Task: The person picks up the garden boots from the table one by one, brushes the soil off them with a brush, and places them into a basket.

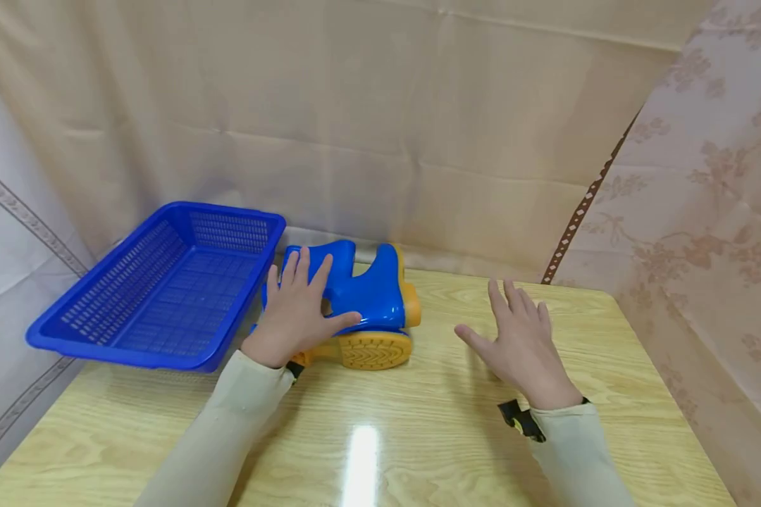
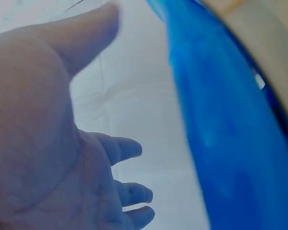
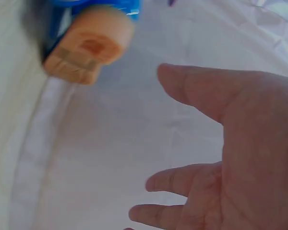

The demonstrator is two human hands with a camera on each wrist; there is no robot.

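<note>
Glossy blue rain boots (image 1: pixel 375 294) with yellow soles lie in a pile on the table. One patterned yellow sole (image 1: pixel 375 351) faces the front; another boot's sole points right. My left hand (image 1: pixel 294 310) is spread above the boots with straight fingers, hiding part of them. In the left wrist view, blue boot surface (image 2: pixel 221 120) shows beside the palm, with a gap between. To the right of the boots, my right hand (image 1: pixel 523 345) hovers over the table, fingers extended and holding nothing. A blurred yellow boot sole (image 3: pixel 93 45) appears beyond its thumb in the right wrist view.
A blue plastic basket (image 1: pixel 155 360) with slotted sides stands left of the boots, close to them. The wood-grain table (image 1: pixel 444 451) ends at a beige curtain (image 1: pixel 355 141) behind and a floral curtain (image 1: pixel 704 232) on the right.
</note>
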